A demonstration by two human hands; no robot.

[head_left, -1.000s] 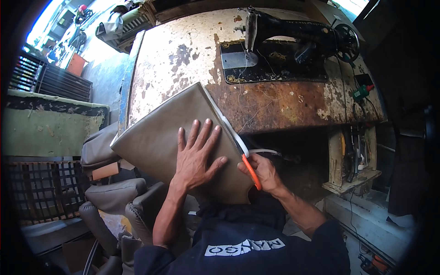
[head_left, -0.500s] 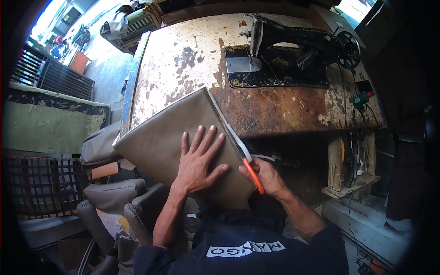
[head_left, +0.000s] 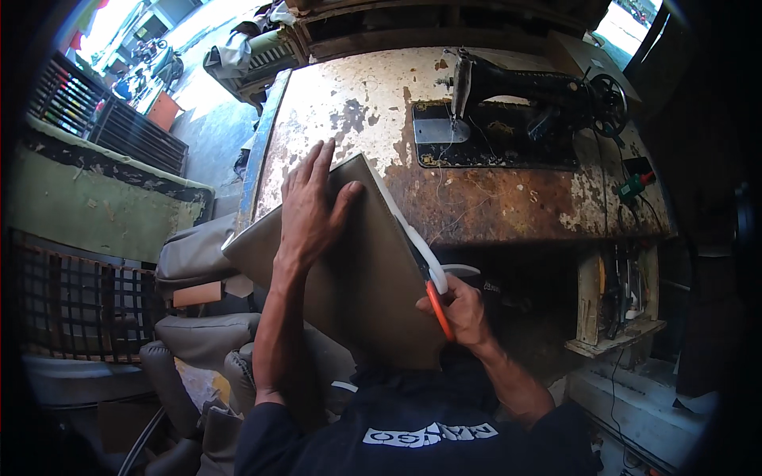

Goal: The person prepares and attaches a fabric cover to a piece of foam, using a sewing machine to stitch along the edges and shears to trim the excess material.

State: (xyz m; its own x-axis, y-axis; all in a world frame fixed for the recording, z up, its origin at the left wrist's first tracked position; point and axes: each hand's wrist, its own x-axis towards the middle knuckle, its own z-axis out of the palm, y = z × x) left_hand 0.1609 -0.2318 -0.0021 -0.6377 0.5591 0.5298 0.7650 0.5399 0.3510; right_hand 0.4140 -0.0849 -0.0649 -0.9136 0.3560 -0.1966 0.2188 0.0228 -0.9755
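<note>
1. On the worn, rust-stained tabletop (head_left: 492,214) we see a tan sheet of upholstery vinyl (head_left: 357,270) lying tilted, its upper corner resting on the wood and its lower part hanging off the near edge toward our lap.
2. At the far right of that tabletop stands a black sewing machine (head_left: 524,95), well apart from the sheet and untouched.
3. To our left, below the tabletop, grey cushioned seat pieces (head_left: 198,333) are stacked near our left forearm.
4. Our left hand (head_left: 309,210) lies flat on the upper part of the sheet, fingers spread, pinning it down; it grasps nothing, only presses.
5. Our right hand (head_left: 464,309) has its grip closed around the orange handles of a pair of scissors (head_left: 421,258), whose pale blades run up along the sheet's right edge.
6. We judge the step in hand to be a cut along that right edge, roughly midway up it.
7. The next move, as we read it, calls for keeping the sheet taut under the left palm while the blades advance in line with the edge, so that the cut does not wander into the panel.
</note>
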